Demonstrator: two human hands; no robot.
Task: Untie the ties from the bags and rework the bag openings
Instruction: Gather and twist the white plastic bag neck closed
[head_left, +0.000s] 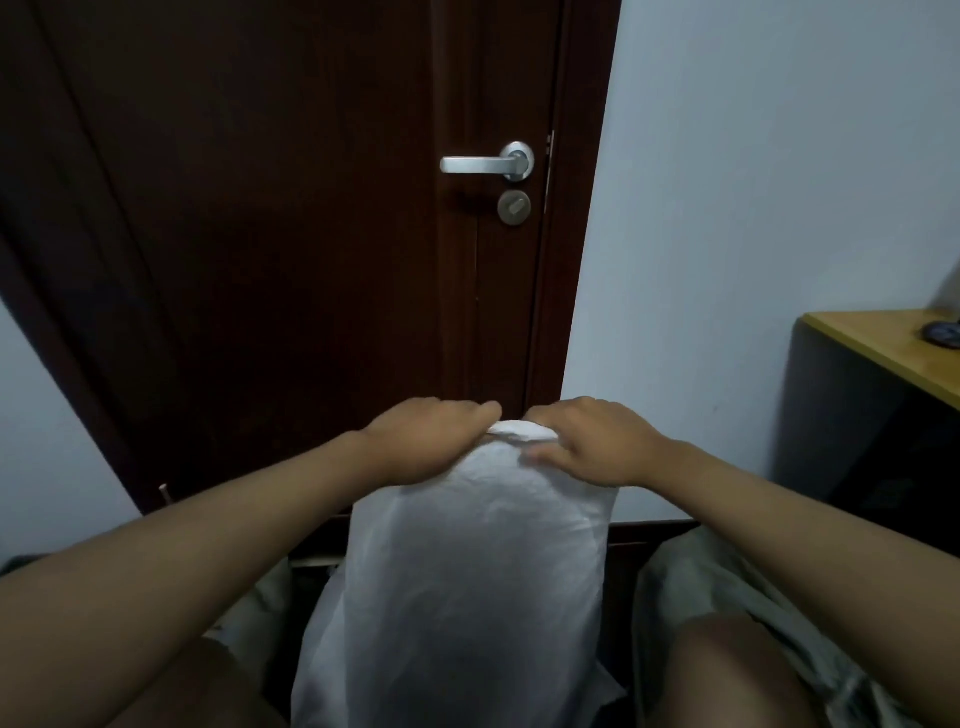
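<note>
Two bare knees (727, 675) sit closest to the lens, one at each lower corner, with pale crumpled shorts (691, 577) bunched above them, and between them stands a white translucent plastic bag (467, 561), upright and rising toward the hands. Both forearms reach forward from the lower corners and meet at the bag's top. The left hand (431, 434) lies palm down over the left shoulder of the bag, its fingers curled over the bunched white top (519, 431) and gripping the plastic there; its fingertips are hidden behind the gathered film. The right hand (592, 441) mirrors it on the other side, fingers curled over the far edge of the same bunch while the thumb presses the near face of the bag just below. The two hands are nearly touching, with only the small puff of gathered plastic showing between them. Whether a tie is on that bunch cannot be told. Beyond the hands stands a dark brown door (260, 208), and above and slightly to the right of the right hand are its silver lever handle (483, 163) and a round lock (514, 207) just under it. Right of the right hand is a pale wall (753, 182), and farther right a dark cabinet with a yellow wooden top (883, 353), on which a small dark object (943, 331) lies, too blurred to identify.
</note>
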